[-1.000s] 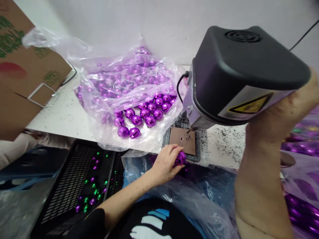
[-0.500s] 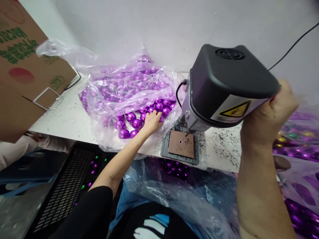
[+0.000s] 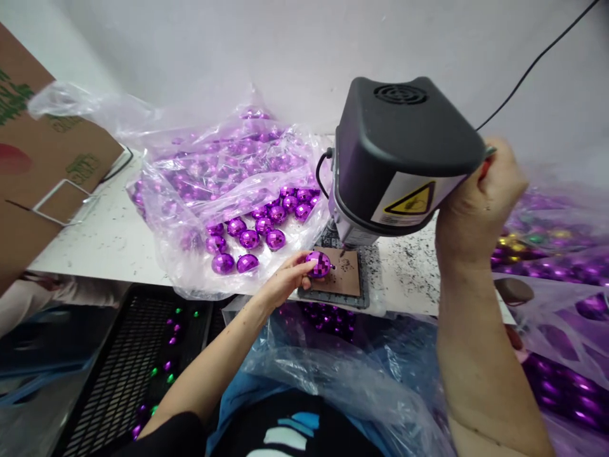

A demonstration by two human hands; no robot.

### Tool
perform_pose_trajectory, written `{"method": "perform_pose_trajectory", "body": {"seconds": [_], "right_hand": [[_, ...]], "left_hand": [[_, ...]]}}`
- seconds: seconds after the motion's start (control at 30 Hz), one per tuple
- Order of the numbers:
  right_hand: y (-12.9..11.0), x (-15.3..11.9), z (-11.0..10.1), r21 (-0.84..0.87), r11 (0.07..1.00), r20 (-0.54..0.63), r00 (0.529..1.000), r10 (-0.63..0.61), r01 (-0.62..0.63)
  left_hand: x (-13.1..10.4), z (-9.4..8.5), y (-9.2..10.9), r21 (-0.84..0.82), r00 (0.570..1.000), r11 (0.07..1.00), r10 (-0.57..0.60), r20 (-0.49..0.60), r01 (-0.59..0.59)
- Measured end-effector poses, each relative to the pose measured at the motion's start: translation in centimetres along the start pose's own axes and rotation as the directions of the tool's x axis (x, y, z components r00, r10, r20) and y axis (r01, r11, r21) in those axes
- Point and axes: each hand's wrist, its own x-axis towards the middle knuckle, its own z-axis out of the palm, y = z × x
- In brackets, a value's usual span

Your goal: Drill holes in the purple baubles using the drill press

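Observation:
Between the thumb and fingers of my left hand [image 3: 290, 276] is a shiny purple mirror-ball ornament [image 3: 318, 264], with a small stub pointing right. It is over the left part of a brown square plate [image 3: 349, 279] on the grey base, under a black bench drill press [image 3: 404, 139]. The bit tip shows just right of the ornament, apart from it. At the machine's right side, my right hand [image 3: 480, 190] is closed around its handle, which is almost wholly hidden by the hand and housing. More purple ornaments [image 3: 250, 239] lie in an open clear plastic bag [image 3: 166, 254] to the left.
Dark shavings [image 3: 409, 273] litter the white table. A cardboard box [image 3: 47, 165] stands at the left; below it is a black crate [image 3: 109, 374] with small coloured pieces. Clear plastic [image 3: 342, 374] covers my lap, and bagged purple ornaments [image 3: 566, 387] are at the right.
My left hand has come out of the bag toward the plate, bringing one purple ornament. My right hand stays at the drill press. The whole view has shifted slightly.

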Motion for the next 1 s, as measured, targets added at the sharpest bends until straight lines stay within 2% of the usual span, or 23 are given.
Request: {"method": "perform_pose_trajectory", "body": {"seconds": [0.07, 0.13, 0.2, 0.3, 0.4, 0.53, 0.67, 0.87, 1.0], "right_hand": [[0.0, 0.0, -0.1, 0.006, 1.000, 0.030, 1.000, -0.002, 0.001], [0.0, 0.1, -0.1, 0.009, 1.000, 0.046, 0.999, 0.001, -0.002], [0.1, 0.1, -0.1, 0.009, 1.000, 0.047, 0.999, 0.002, -0.003], [0.1, 0.1, 0.0, 0.005, 1.000, 0.038, 0.999, 0.008, -0.008], [0.1, 0.1, 0.0, 0.005, 1.000, 0.030, 1.000, 0.010, -0.010], [0.0, -0.1, 0.1, 0.002, 1.000, 0.004, 1.000, -0.004, 0.004], [0.1, -0.2, 0.1, 0.001, 1.000, 0.008, 1.000, -0.004, 0.004], [-0.4, -0.1, -0.5, -0.011, 1.000, 0.045, 0.999, -0.007, 0.008], [-0.7, -2.5, -1.5, -0.051, 0.997, 0.001, 0.998, -0.061, 0.061]], "left_hand": [[0.5, 0.3, -0.4, 0.148, 0.998, 0.988, 0.048, -0.041, -0.042], [1.0, 0.6, -0.6, 0.322, 0.986, 0.938, 0.154, -0.064, -0.126], [1.4, 0.9, -0.7, 0.492, 0.961, 0.844, 0.271, -0.051, -0.212], [1.8, 1.5, -1.1, 0.709, 0.923, 0.647, 0.386, 0.014, -0.281], [2.4, 2.3, -1.7, 0.826, 0.885, 0.474, 0.461, 0.061, -0.304], [3.3, 3.8, -2.8, 0.905, 0.839, 0.335, 0.542, 0.042, -0.261], [4.0, 4.9, -3.7, 0.937, 0.789, 0.277, 0.614, -0.003, -0.211], [4.2, 4.9, -4.0, 0.934, 0.749, 0.258, 0.662, 0.015, -0.247], [4.3, 4.8, -4.1, 0.939, 0.745, 0.252, 0.667, 0.007, -0.234]]}}
